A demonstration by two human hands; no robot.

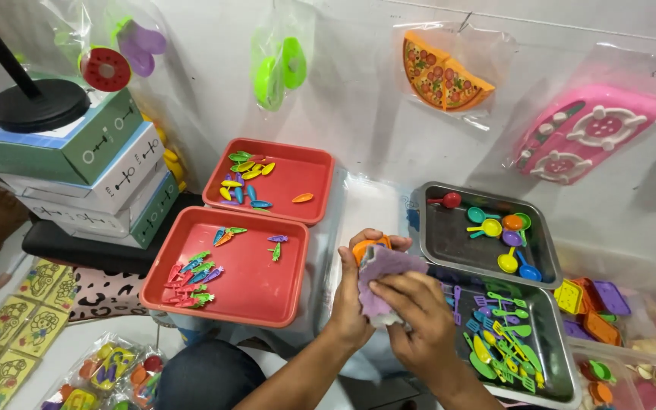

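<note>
The left hand (352, 300) grasps a small orange toy piece (369, 247), perhaps a cup, held above the gap between the red tray (282, 304) and the metal tray (438, 243). The right hand (417, 311) presses a purple cloth (381, 282) over it. The cloth hides most of the piece, so its long axis cannot be told.

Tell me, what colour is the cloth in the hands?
The cloth is pale purple, seen in the head view.
</note>
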